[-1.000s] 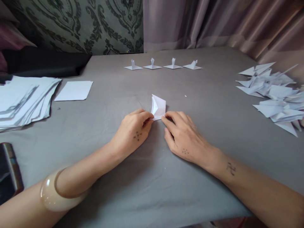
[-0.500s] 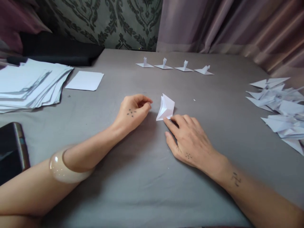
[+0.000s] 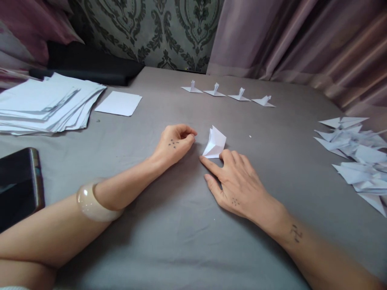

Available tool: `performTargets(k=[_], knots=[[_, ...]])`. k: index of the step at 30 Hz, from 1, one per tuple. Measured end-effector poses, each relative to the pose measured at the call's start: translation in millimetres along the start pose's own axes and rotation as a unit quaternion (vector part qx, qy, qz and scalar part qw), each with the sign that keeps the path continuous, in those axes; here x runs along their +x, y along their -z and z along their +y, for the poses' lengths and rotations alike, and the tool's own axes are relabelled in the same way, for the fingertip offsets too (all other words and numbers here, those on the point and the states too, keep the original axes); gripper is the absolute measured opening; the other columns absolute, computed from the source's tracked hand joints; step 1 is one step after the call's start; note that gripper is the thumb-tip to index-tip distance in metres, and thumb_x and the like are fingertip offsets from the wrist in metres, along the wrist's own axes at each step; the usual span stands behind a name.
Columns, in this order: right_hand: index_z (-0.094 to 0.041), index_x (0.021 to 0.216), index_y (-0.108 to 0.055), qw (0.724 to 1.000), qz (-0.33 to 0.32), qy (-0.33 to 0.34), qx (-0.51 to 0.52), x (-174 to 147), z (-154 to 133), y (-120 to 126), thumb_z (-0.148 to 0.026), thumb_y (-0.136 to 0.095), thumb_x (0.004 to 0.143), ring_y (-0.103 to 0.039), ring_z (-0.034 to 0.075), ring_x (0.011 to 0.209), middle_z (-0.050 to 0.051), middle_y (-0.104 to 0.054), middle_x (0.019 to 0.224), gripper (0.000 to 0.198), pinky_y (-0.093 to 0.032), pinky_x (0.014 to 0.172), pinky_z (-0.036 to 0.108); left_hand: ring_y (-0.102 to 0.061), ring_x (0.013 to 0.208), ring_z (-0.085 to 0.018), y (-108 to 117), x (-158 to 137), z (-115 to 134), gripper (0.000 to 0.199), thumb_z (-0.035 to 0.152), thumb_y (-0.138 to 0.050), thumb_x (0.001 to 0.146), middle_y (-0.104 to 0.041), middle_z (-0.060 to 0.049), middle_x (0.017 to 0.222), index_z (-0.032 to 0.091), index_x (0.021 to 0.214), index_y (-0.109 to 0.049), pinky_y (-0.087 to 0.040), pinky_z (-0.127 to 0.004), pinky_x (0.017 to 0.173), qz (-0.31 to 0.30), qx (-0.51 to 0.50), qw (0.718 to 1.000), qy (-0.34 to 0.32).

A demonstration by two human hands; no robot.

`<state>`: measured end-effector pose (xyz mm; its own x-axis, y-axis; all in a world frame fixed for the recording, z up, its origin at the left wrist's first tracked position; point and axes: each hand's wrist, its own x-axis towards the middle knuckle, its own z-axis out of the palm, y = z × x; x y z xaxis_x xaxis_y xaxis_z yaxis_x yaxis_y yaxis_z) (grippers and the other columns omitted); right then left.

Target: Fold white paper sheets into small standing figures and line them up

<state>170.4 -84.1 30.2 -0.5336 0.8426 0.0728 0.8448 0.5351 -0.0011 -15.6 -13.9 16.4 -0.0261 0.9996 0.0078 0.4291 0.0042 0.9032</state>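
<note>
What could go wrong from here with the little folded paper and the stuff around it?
The folded paper might pivot or crease crookedly: only the right hand is at it, its index finger along the near edge, while the left hand is apart from it. The phone could get nudged, since it lies close beside the left forearm. The folded pieces heaped on the right may bend or tangle, as they lie over one another.

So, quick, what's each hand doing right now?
Left hand: curled loosely closed, apart from the folded paper; nothing visible in its grasp.
Right hand: open, index finger along the paper's near edge.
</note>
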Motion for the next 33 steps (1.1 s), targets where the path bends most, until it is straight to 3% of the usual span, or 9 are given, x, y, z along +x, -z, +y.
performTargets(k=[6, 11, 15, 18, 23, 26, 30, 33], knots=[[-0.021, 0.135, -0.054, 1.0, 0.0, 0.006, 0.03, -1.5, 3.7, 4.5, -0.037, -0.04, 0.094, -0.048, 0.027, 0.094, 0.013, -0.055, 0.105, 0.046, -0.04, 0.087, 0.044, -0.063, 0.071, -0.017, 0.5, -0.1, -3.4, 0.023, 0.026, -0.054, 0.075, -0.071, -0.004, 0.076, 0.016, 0.087, -0.072, -0.046, -0.027, 0.066, -0.013, 0.021, 1.0, -0.015], [-0.009, 0.117, -0.061, 0.996, 0.012, -0.023, 0.08, -2.9, 8.3, 4.6, -0.029, -0.046, 0.089, -0.053, 0.026, 0.095, 0.014, -0.058, 0.104, 0.037, -0.044, 0.087, 0.042, -0.058, 0.065, -0.015, -0.5, -2.0, -7.8, 0.024, 0.028, -0.054, 0.079, -0.068, -0.002, 0.071, 0.017, 0.09, -0.071, -0.044, -0.026, 0.064, -0.043, 0.062, 0.995, -0.058], [-0.013, 0.106, -0.063, 0.987, 0.051, -0.056, 0.141, -3.9, 16.8, -3.8, -0.023, -0.045, 0.088, -0.057, 0.024, 0.095, 0.012, -0.059, 0.104, 0.027, -0.047, 0.085, 0.038, -0.056, 0.064, -0.014, -2.6, -6.5, -4.3, 0.023, 0.027, -0.051, 0.081, -0.068, -0.002, 0.073, 0.018, 0.091, -0.071, -0.042, -0.026, 0.064, -0.083, 0.112, 0.985, -0.103], [-0.018, 0.097, -0.061, 0.968, 0.112, -0.108, 0.196, -3.0, 27.2, -8.7, -0.019, -0.043, 0.09, -0.06, 0.017, 0.081, 0.007, -0.061, 0.098, 0.019, -0.049, 0.078, 0.033, -0.056, 0.067, -0.015, -4.7, -9.2, 0.1, 0.024, 0.024, -0.049, 0.082, -0.068, -0.004, 0.083, 0.019, 0.092, -0.07, -0.042, -0.026, 0.066, -0.1, 0.14, 0.974, -0.147], [-0.021, 0.118, -0.053, 0.964, 0.195, -0.114, 0.141, 4.8, 40.5, -4.3, -0.014, -0.042, 0.089, -0.061, 0.015, 0.078, 0.01, -0.054, 0.115, 0.032, -0.048, 0.066, 0.03, -0.056, 0.068, -0.016, -6.0, -8.3, 0.2, 0.022, 0.022, -0.049, 0.081, -0.065, -0.004, 0.08, 0.019, 0.087, -0.071, -0.04, -0.026, 0.065, -0.108, 0.135, 0.967, -0.185], [-0.022, 0.122, -0.05, 0.963, 0.194, -0.121, 0.145, 8.0, 47.2, -6.0, -0.01, -0.041, 0.085, -0.061, 0.015, 0.079, 0.01, -0.053, 0.118, 0.039, -0.05, 0.067, 0.031, -0.056, 0.068, -0.016, -6.1, -6.8, -2.4, 0.022, 0.022, -0.051, 0.08, -0.066, -0.004, 0.081, 0.02, 0.087, -0.071, -0.04, -0.026, 0.065, -0.104, 0.118, 0.971, -0.181], [-0.019, 0.123, -0.046, 0.946, 0.197, -0.106, 0.236, 6.0, 54.7, -17.5, -0.005, -0.043, 0.08, -0.063, 0.016, 0.089, 0.011, -0.053, 0.121, 0.045, -0.053, 0.074, 0.032, -0.056, 0.067, -0.016, -5.7, -6.9, -3.0, 0.022, 0.02, -0.052, 0.08, -0.067, -0.005, 0.082, 0.02, 0.09, -0.072, -0.041, -0.027, 0.067, -0.103, 0.113, 0.97, -0.187], [-0.022, 0.125, -0.047, 0.952, 0.184, -0.085, 0.23, 3.8, 55.5, -21.5, -0.007, -0.046, 0.081, -0.063, 0.017, 0.095, 0.011, -0.05, 0.129, 0.047, -0.053, 0.076, 0.033, -0.054, 0.066, -0.016, -6.0, -7.1, -2.9, 0.024, 0.02, -0.054, 0.079, -0.066, -0.004, 0.082, 0.02, 0.096, -0.071, -0.041, -0.027, 0.067, -0.106, 0.117, 0.968, -0.195]])
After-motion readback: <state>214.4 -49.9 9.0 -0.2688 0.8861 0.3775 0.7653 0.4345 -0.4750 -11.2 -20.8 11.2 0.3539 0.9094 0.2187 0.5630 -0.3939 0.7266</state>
